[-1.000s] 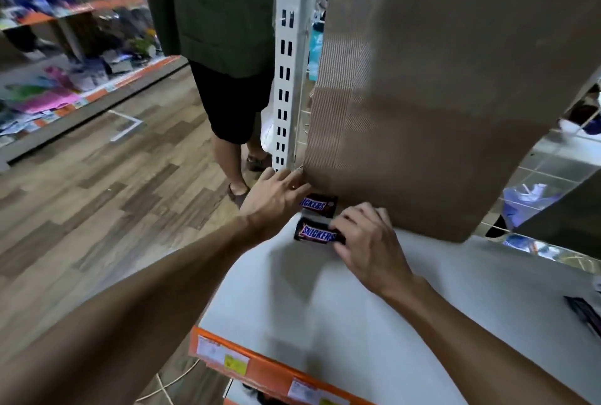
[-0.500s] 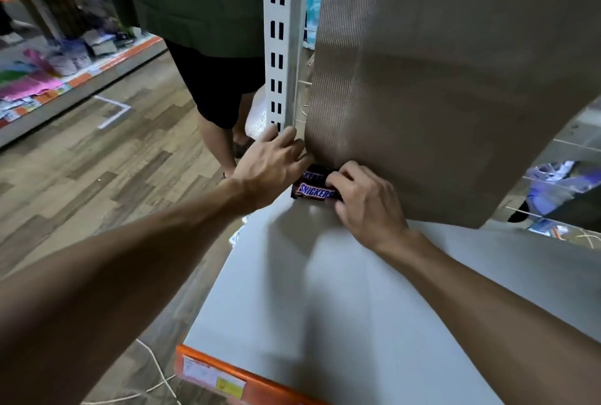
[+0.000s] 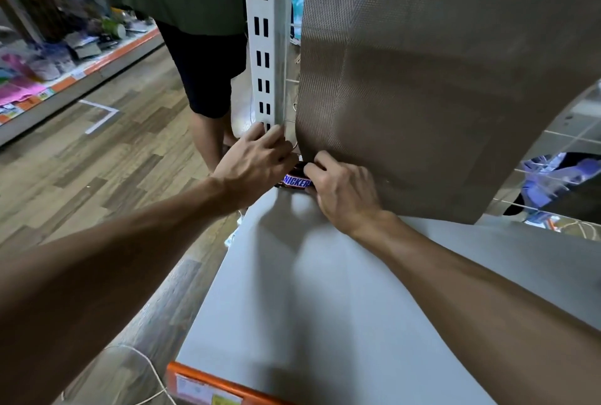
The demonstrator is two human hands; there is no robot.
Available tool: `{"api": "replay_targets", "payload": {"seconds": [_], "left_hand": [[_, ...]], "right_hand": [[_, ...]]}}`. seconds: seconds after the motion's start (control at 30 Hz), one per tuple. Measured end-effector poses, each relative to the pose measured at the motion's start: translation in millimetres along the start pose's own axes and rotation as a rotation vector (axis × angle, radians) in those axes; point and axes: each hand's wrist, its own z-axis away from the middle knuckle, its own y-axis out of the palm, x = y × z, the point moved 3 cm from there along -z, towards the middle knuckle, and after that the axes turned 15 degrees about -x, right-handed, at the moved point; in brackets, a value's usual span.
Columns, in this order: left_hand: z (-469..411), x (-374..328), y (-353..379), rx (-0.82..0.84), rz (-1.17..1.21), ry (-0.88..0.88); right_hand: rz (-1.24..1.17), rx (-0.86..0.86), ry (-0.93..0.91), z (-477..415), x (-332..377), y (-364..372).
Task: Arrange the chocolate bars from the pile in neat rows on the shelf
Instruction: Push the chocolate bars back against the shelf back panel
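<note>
Pushed deeper toward the back corner of the shelf (image 3: 325, 307), the Snickers bar (image 3: 296, 181) now lies crosswise, long axis left-right. The right hand (image 3: 344, 196) pinches its right end, and the left hand (image 3: 257, 160) rests straight-fingered just beside its left end.

Both arms stretched forward, my left forearm (image 3: 130, 258) coming from the lower left and my right forearm (image 3: 471, 290) from the lower right, hands nearly meeting. My left hand (image 3: 257, 160) lies palm down, fingers extended together. My right hand (image 3: 344, 189), knuckles up, curls its fingers (image 3: 317, 170) over one end of a Snickers bar (image 3: 296, 182)
</note>
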Motion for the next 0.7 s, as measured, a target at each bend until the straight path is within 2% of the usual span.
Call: {"api": "replay_targets", "payload": {"seconds": [0.7], "left_hand": [[1.6,0.5,-1.0,0.095,-0.057,0.002]], "right_hand": [[-0.017,0.011,0.047,-10.0,4.4,10.5]]}}
